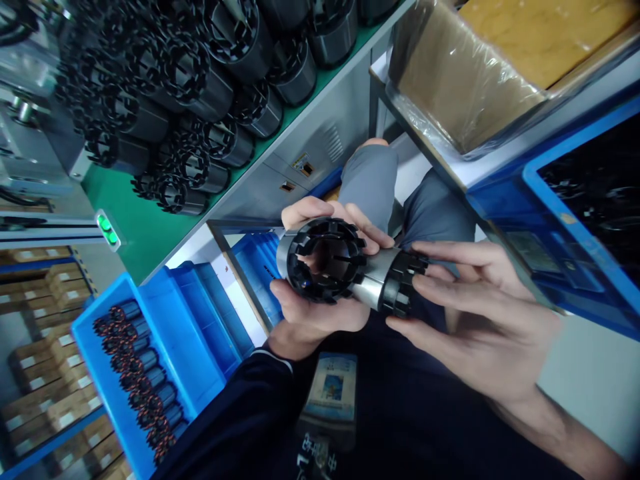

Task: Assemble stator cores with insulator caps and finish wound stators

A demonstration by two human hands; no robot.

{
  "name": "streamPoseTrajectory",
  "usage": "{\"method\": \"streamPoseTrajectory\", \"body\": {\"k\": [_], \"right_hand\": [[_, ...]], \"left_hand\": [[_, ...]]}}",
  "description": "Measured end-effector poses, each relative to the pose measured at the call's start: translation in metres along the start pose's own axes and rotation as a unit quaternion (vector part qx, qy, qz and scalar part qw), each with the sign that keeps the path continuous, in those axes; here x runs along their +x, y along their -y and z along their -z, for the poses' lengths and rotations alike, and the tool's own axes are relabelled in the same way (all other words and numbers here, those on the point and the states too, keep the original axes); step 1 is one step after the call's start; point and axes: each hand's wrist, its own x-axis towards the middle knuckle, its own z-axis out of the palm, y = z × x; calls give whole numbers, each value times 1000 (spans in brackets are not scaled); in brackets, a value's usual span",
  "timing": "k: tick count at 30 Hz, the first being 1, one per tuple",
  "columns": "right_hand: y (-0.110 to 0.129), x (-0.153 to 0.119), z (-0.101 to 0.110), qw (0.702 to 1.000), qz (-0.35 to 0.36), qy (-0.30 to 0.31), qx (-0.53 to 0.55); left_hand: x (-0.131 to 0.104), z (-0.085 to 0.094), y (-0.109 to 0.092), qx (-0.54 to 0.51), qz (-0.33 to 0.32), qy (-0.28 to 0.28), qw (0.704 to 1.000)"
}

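A ring-shaped metal part (323, 260) with a black toothed rim faces the camera, and my left hand (325, 313) is wrapped round it from below and behind. Beside it, on the right, lies a second metal cylinder (390, 281) with black prongs on its right end. The left end of this second part meets the first one near my left fingers. My right hand (480, 313) has its fingers round the pronged end, with the thumb below and the fingertips above; whether every finger touches it is hard to tell.
Many similar black toothed cylinders (200, 80) crowd a green bench top (135, 220) at upper left. A blue bin (113, 387) of wound parts sits lower left. Plastic-lined carton (450, 87) and blue crate (560, 173) are on the right. Boxes fill far-left shelves.
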Motion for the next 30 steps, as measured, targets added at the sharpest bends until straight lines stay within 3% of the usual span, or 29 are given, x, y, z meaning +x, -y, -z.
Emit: {"method": "streamPoseTrajectory", "body": {"k": [4,6,9,13,21,27,30], "right_hand": [[-2,2,3,1000,-11,5,1],[-2,3,6,1000,1,18,-7],[-2,5,10,999,26,36,-28],[1,7,12,997,33,45,-48],[18,3,13,988,0,52,-142],[16,2,16,988,10,60,-144],[18,8,17,988,-10,69,-139]], "left_hand": [[2,1,5,32,9,-59,998],[1,3,6,46,20,-61,997],[0,9,6,34,26,-37,998],[-2,14,7,-31,4,36,999],[-2,11,18,-95,8,74,993],[-5,21,9,11,83,75,994],[-9,21,5,81,137,46,986]]}}
